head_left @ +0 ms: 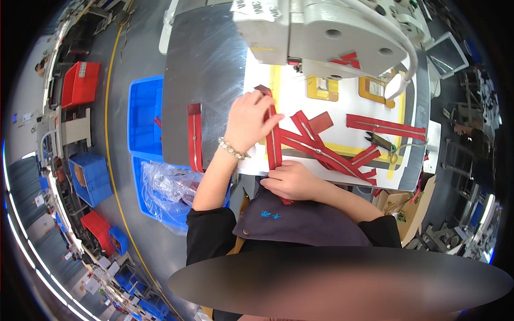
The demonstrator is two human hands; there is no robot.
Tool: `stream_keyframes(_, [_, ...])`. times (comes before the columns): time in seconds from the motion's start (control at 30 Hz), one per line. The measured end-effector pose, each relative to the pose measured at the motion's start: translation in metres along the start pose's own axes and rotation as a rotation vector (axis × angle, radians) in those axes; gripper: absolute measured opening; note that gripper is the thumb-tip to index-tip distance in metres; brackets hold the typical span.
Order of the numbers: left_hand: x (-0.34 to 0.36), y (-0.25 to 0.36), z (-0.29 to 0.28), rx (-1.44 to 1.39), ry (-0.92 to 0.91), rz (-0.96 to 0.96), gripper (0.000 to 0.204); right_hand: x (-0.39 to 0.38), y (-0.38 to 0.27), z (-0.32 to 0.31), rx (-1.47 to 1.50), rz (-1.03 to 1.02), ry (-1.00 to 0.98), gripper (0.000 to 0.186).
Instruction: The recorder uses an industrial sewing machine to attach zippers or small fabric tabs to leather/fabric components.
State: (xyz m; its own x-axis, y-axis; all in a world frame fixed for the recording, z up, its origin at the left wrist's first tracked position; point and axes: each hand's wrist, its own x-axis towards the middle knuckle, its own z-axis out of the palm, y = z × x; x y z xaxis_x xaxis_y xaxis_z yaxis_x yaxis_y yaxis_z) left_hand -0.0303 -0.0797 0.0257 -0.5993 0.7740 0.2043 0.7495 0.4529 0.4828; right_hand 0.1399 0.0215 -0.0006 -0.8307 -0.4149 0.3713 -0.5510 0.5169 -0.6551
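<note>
A red zipper with a metal chain runs lengthwise in front of me, its near end at the table's front edge. My left hand, with a beaded bracelet at the wrist, closes on its far part, fingers bent and thumb out to the right. At the near end my right hand pinches the same zipper close to my apron. Another red zipper lies on the metal table to the left. Several crossed red zippers lie right of my hands, and one more zipper lies beyond them.
A white sewing machine overhangs the white work board. Thread snips lie at the right, with yellow-edged templates behind. Blue bins stand left of the table, one holding clear plastic. A cardboard box sits at lower right.
</note>
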Motion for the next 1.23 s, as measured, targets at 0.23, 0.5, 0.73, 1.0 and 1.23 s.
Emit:
stream_keyframes(0.23, [-0.002,-0.021,-0.006,0.014,0.134,-0.072,0.013,-0.009,-0.007,-0.017,0.007,0.062,0.017,0.009])
stream_keyframes(0.5, [0.002,0.007,-0.002,0.146,0.109,0.027,0.013,-0.026,-0.012,-0.037,-0.061,0.118,0.067,0.010])
stream_keyframes(0.73, [0.020,0.053,0.031,-0.158,-0.129,0.135,0.036,-0.030,-0.014,-0.046,-0.084,0.131,0.093,0.010])
stream_keyframes(1.0, [0.034,0.056,0.058,-0.229,-0.188,0.108,0.045,-0.036,-0.019,-0.056,-0.133,0.136,0.103,0.013])
stream_keyframes(1.23, [0.034,0.075,0.038,-0.475,-0.415,-0.168,0.024,-0.054,-0.014,-0.074,-0.090,0.430,0.527,0.011])
